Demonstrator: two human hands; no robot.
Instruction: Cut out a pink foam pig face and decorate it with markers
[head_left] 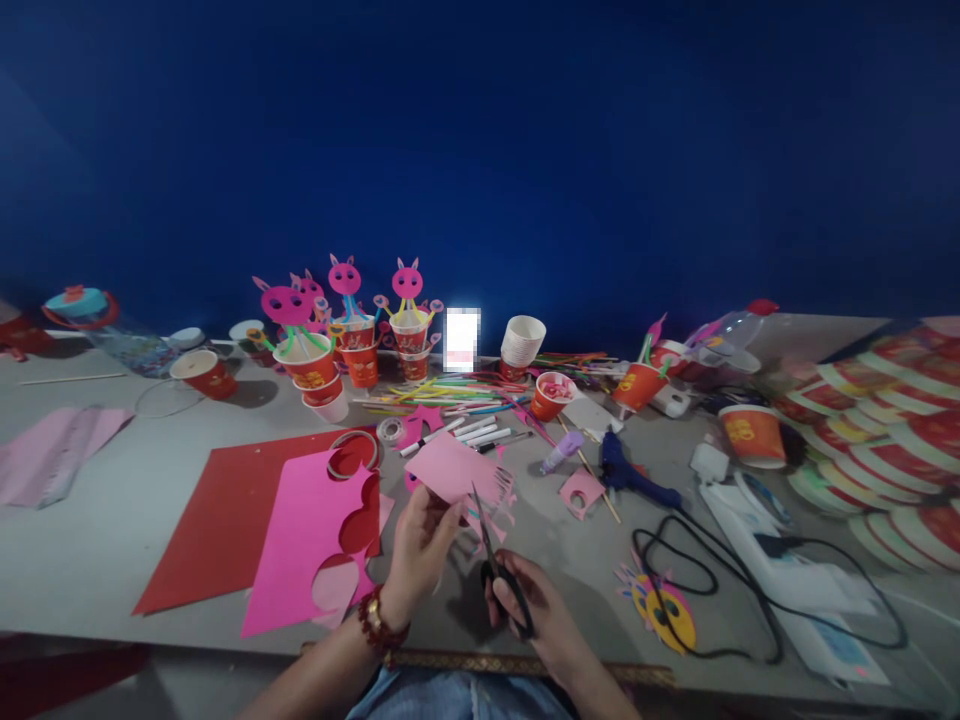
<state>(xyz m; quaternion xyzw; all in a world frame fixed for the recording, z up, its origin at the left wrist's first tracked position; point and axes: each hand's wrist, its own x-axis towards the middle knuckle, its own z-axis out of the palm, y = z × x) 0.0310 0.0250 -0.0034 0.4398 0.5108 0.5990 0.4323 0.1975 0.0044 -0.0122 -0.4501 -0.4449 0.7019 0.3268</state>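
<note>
My left hand (429, 540) pinches the lower edge of a light pink sheet of paper (450, 468) above the table. A row of narrow slits gives the sheet's right end a fringe. My right hand (529, 600) has its fingers through the black handles of a pair of scissors (491, 550). The blades point up and away, close to the fringed end; whether they touch the paper I cannot tell. Below the sheet, pink cut pieces partly show. Left of my hands lies a bright pink sheet (289, 540) with round cutouts, on top of a red sheet (202, 530).
Several paper cups with pink paper figures (409, 285) stand at the back left. Markers (480, 432) lie beyond the paper. To the right are a blue glue gun (630, 475), a glue stick (562, 452), a looping black cord (694, 570), a white power strip (802, 590) and stacked cups (892, 420).
</note>
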